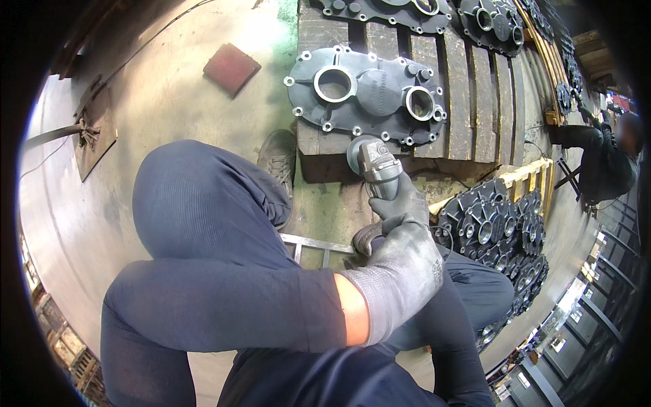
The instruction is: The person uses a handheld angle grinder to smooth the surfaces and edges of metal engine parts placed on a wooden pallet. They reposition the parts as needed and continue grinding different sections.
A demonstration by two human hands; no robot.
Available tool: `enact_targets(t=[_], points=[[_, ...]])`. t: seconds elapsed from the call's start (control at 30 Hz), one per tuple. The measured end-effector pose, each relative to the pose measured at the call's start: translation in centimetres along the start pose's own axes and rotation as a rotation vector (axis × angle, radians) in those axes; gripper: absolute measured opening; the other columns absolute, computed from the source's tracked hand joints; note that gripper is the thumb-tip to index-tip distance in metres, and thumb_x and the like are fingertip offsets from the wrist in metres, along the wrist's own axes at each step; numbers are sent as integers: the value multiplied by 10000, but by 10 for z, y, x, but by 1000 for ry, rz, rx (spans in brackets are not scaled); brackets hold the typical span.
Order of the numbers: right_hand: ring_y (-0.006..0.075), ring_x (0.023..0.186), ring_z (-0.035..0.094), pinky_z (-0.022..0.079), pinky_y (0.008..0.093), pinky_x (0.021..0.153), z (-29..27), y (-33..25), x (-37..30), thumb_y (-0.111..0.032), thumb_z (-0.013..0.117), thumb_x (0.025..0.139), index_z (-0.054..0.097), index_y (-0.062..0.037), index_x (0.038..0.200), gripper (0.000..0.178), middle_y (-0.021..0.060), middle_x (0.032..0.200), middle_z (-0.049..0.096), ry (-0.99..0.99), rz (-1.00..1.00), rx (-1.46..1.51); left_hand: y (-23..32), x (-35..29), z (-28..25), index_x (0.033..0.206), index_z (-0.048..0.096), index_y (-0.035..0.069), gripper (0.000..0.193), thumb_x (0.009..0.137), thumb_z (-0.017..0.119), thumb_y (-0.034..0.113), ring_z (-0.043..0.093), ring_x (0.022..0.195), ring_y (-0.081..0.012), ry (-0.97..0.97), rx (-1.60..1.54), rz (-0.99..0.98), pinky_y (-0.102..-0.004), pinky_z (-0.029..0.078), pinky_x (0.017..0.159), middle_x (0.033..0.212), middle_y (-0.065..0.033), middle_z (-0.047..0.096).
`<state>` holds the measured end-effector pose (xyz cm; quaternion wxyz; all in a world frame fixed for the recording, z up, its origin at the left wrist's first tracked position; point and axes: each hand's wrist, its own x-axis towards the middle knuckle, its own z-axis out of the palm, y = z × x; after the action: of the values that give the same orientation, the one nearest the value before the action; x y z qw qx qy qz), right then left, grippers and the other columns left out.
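Note:
An angle grinder (pixel 381 169) with a grey head points away from me, its round disc (pixel 353 154) close to the near edge of a dark metal cover casting (pixel 378 95). I cannot tell whether disc and casting touch. My right hand (pixel 408 203), in a grey glove, is closed around the grinder's body. Crossing in front of the right wrist is my left hand (pixel 407 261), in a pale grey glove; its fingers are hidden. The casting lies flat on a wooden pallet (pixel 460 102) and has two large ringed holes and several bolt lugs along its rim.
More castings (pixel 498 24) sit at the far end, and stacked ones (pixel 485 224) stand to my right. A reddish square pad (pixel 231 70) lies on the floor at left. Below the pallet is a metal frame (pixel 315 243) by my shoes. Another person (pixel 600 159) is at far right.

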<state>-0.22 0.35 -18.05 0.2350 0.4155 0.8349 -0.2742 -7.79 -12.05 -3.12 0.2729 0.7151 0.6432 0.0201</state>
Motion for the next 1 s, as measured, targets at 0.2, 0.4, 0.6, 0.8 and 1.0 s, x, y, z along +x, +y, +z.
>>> enact_targets(t=[0.2, 0.4, 0.6, 0.8, 1.0], points=[[458, 1186, 726, 560, 547, 1023, 3, -16, 10, -326, 857, 783, 606, -64, 1359, 680, 247, 1247, 759, 5, -29, -38, -15, -11, 1, 1049, 852, 75, 217, 888, 729, 151, 753, 845, -249, 42, 12, 22, -432, 565, 710, 937, -80, 794], [457, 1198, 724, 558, 540, 1044, 7, -37, 17, -341, 859, 781, 622, -79, 1388, 703, 246, 1258, 762, 35, -14, -46, -20, -21, 6, 1002, 839, 55, 216, 883, 709, 181, 731, 804, -240, 185, 66, -5, -420, 540, 700, 881, -73, 769], [459, 1180, 727, 561, 554, 1013, 15, -31, 14, -341, 842, 785, 611, -44, 1315, 650, 254, 1242, 755, 46, -47, -78, -23, -22, 8, 1020, 845, 62, 224, 875, 719, 178, 734, 838, -250, 52, 8, 31, -426, 547, 712, 902, -79, 770], [467, 1176, 732, 563, 539, 1027, 13, -45, 19, -368, 856, 769, 648, -43, 1343, 691, 278, 1220, 769, 58, -17, -54, -23, -28, 20, 1018, 846, 51, 232, 873, 719, 179, 738, 846, -271, 222, -46, -26, -434, 564, 745, 902, -77, 770], [472, 1165, 737, 561, 540, 1034, 13, -40, 15, -388, 858, 770, 648, -38, 1343, 703, 282, 1208, 774, 53, -11, -56, -24, -25, 9, 1023, 839, 49, 222, 878, 716, 164, 746, 859, -273, 78, -25, 41, -432, 552, 729, 916, -80, 769]])
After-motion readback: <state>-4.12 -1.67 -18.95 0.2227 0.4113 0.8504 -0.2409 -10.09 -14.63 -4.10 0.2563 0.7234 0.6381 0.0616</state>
